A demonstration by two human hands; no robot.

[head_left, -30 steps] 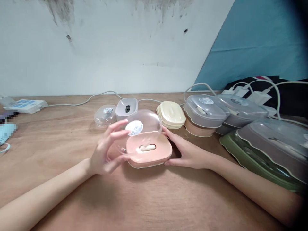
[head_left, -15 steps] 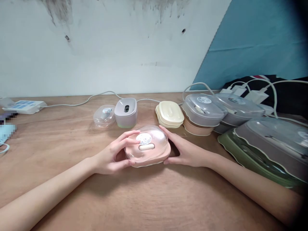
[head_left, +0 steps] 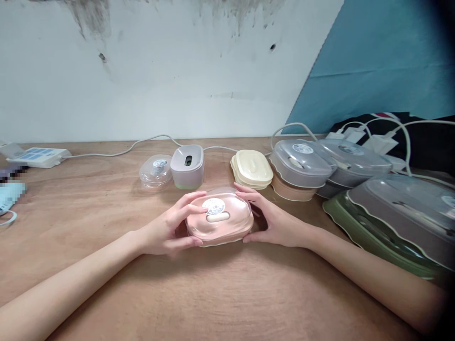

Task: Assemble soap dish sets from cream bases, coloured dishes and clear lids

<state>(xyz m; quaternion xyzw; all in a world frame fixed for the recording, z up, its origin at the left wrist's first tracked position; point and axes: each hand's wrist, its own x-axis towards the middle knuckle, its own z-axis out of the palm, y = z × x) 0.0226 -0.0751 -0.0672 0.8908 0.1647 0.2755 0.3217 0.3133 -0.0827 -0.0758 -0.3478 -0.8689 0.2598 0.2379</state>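
A small pink box (head_left: 227,233) sits on the wooden table (head_left: 220,293) in front of me. A clear domed lid (head_left: 232,208) with a round white sticker rests on top of it. My left hand (head_left: 167,230) grips the box's left side, thumb low and fingers on the lid. From the right, my right hand (head_left: 273,221) holds the other side with its fingers curved round the edge.
Behind stand a clear round lid (head_left: 155,170), a grey box (head_left: 187,166), stacked cream trays (head_left: 251,169), and larger lidded containers (head_left: 302,168) running to the right, a green one (head_left: 384,227) nearest. A power strip (head_left: 33,156) and white cables lie along the wall.
My left hand lowered the clear lid from its raised, tilted position onto the pink box. Both hands now hold the closed box at its sides.
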